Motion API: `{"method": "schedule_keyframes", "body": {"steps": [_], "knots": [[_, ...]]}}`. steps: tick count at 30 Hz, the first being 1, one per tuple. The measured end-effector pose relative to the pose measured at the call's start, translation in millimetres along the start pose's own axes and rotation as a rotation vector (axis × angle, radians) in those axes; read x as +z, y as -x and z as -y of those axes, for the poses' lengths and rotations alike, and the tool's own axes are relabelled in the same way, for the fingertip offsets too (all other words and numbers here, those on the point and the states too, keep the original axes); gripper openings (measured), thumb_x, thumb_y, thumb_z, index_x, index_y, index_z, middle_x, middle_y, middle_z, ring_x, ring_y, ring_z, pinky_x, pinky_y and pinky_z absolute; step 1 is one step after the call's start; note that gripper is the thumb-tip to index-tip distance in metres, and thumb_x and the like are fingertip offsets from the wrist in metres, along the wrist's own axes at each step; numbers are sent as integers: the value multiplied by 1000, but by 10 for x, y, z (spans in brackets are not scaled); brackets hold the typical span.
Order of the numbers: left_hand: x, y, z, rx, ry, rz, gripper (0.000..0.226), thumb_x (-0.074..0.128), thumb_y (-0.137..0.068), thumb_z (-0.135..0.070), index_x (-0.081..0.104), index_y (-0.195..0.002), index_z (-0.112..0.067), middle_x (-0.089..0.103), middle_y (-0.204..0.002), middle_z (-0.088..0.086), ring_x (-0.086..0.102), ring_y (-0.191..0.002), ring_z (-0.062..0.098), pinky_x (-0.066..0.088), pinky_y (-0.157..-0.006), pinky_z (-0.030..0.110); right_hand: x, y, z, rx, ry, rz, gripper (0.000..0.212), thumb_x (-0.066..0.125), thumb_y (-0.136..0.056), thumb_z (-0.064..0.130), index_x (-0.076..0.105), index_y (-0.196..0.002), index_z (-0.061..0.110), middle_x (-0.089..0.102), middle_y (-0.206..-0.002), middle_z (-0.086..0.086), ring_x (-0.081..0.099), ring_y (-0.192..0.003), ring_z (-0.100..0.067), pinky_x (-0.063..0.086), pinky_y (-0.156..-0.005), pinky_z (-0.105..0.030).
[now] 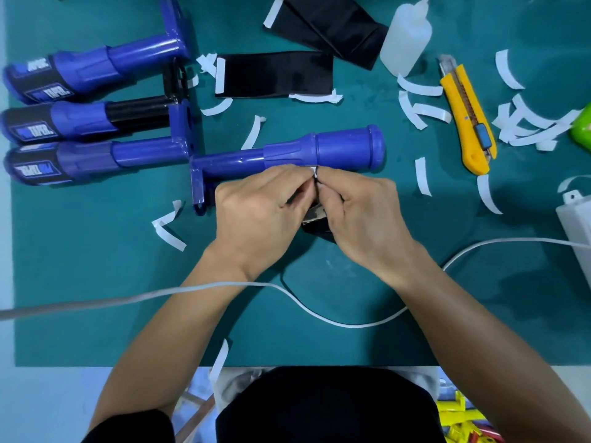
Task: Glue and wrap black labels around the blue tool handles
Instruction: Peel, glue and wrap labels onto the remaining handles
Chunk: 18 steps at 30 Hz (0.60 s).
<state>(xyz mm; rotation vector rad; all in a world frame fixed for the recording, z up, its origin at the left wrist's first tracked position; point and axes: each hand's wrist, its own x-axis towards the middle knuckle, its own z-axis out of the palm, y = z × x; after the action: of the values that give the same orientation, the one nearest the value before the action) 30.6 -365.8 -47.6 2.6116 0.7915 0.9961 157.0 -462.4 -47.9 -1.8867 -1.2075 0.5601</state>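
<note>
Glossy plastic blue tool handle [323,150]

bright, even light; soft shadows; edges bowed, slightly blurred.

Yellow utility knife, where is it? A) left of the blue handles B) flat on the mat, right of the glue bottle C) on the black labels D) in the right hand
B: the yellow utility knife lies flat on the green mat right of the glue bottle; the left hand and right hand both pinch a black label, not the knife.
</note>
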Motion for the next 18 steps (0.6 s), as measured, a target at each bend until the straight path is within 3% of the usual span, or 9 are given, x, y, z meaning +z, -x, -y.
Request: {"method": "schedule_keyframes", "body": {"steps": [3, 6, 10, 13, 18], "knots": [[0, -10, 7, -14, 23, 4, 9, 77, -87, -3, 82, -81, -7, 77, -73, 3, 71, -57, 22, 54, -47, 33, 10, -4, -9, -19, 10, 0, 24, 52, -99, -2, 63, -78, 2, 58, -62, -3, 49, -63, -16, 34, -60, -2], [6, -8, -1, -36, 44, -10, 8, 79, -84, 0, 82, -78, -6, 76, -71, 5, 69, -54, 23, 54, -46, 33, 22, -3, -25, -45, 35, -13, 24, 51, -99, 1, 61, -77, 3, 55, -62, -2, 45, -63, -21, 38, -58, -12], [24, 0, 7, -78, 55, -19, 8, 79, -81, -2, 82, -76, -8, 76, -70, 3, 67, -54, 20, 52, -50, 32, 28, 3, -28, -50, 42, -17, 26, 50, -100, 3, 58, -75, 5, 51, -61, -2, 43, -63, -22, 37, -59, -16], [32, -10, 7, -145, 87, -6, 9, 79, -77, -2, 82, -76, -9, 76, -70, 2, 63, -56, 14, 48, -57, 22, 31, 1, -41, -30, 19, 7, 25, 53, -100, 1, 60, -77, 5, 54, -62, -3, 44, -60, -21, 42, -58, -25], [3, -47, -27, -247, 145, 24, 10, 75, -75, -2, 81, -74, -10, 74, -68, -1, 58, -60, 12, 44, -61, 14, -3, 1, 10, -38, -25, 0, 27, 54, -100, 1, 62, -76, 11, 51, -63, 14, 49, -59, 2, 36, -59, -6]]}}
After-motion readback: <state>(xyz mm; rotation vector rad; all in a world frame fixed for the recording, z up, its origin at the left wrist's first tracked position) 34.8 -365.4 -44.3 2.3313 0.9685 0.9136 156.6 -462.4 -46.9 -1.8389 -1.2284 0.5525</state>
